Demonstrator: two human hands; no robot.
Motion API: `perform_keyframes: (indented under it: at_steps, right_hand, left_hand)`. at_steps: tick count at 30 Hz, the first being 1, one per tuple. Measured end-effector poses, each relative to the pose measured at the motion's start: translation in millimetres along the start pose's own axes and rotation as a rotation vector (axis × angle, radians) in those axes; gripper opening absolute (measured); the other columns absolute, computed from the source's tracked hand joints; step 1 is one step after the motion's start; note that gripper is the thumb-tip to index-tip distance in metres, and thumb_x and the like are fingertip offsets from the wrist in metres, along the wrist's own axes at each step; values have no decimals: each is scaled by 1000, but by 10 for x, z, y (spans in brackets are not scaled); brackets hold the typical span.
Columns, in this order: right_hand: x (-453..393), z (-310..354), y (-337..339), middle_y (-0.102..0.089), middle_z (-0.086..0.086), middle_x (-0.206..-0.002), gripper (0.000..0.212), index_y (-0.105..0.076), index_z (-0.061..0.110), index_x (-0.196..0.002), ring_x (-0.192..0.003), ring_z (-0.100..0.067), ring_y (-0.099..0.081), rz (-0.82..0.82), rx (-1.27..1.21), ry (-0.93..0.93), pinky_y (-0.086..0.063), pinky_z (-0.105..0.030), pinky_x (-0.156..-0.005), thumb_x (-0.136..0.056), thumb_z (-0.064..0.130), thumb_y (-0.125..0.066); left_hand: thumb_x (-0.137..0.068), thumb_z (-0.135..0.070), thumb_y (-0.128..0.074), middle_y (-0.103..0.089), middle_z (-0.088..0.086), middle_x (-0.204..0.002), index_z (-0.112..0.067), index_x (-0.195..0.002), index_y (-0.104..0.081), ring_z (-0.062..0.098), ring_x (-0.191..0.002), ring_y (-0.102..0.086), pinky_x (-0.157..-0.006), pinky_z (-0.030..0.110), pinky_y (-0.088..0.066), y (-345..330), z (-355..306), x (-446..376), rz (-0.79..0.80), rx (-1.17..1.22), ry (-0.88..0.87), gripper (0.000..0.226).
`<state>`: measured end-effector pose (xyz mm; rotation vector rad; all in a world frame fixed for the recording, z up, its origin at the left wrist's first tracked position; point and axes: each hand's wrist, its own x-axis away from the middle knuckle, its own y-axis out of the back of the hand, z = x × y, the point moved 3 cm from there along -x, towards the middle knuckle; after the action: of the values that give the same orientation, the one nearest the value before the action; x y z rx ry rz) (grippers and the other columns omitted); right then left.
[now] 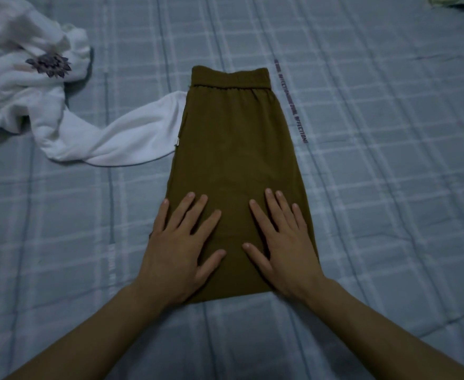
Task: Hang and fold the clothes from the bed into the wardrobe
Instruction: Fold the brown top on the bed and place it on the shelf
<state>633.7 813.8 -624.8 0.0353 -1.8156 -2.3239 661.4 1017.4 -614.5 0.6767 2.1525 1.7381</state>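
Both hands lie flat, fingers spread, the left hand (180, 244) and right hand (281, 242) pressing the near end of the olive trousers (235, 149) mid-bed (390, 160), whose left edge overlaps a white garment (47, 102). Smoothing outward before folding should prevent creases.

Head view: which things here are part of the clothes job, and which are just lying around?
In the job:
- olive-brown garment, folded flat, elastic waistband at the far end
- left hand and right hand, both pressed flat on it
- white garment with a dark flower motif, crumpled, one sleeve reaching under the olive one

Just there:
- checked bedcover
- coloured cloth at the top right corner, unclear what
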Motion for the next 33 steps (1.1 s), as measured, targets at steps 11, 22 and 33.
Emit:
perform_keyframes:
  at_steps: [11,22,33]
  right_hand:
    - [579,-86,93,-47,-6,-144,73,-53,17,-137,-132,-24,-44,23,-109,136,-39,-39,-108,-80,61,-63]
    - [525,-184,186,-57,-8,-119,49,-66,9,-112,-102,-27,-59,-155,-129,23,-55,-34,-81,-66,-7,-70]
    - [-281,-351,826,-67,9,-81,10,-70,19,-88,-78,-7,-63,-433,-663,-261,-47,-18,-69,-86,9,-71]
  left_hand:
    - [-63,-44,-67,-62,-3,-120,-23,-125,-62,23,-106,-58,-92,36,-39,104,50,442,85,55,-187,66]
    - [-70,-26,-47,-61,1,-88,-17,-93,-61,24,-75,-58,-65,36,-45,214,111,340,-70,223,-63,28]
    - [-82,-13,-68,-66,-11,-82,-22,-91,-65,7,-77,-62,-70,22,-46,817,417,-316,-304,587,224,13]
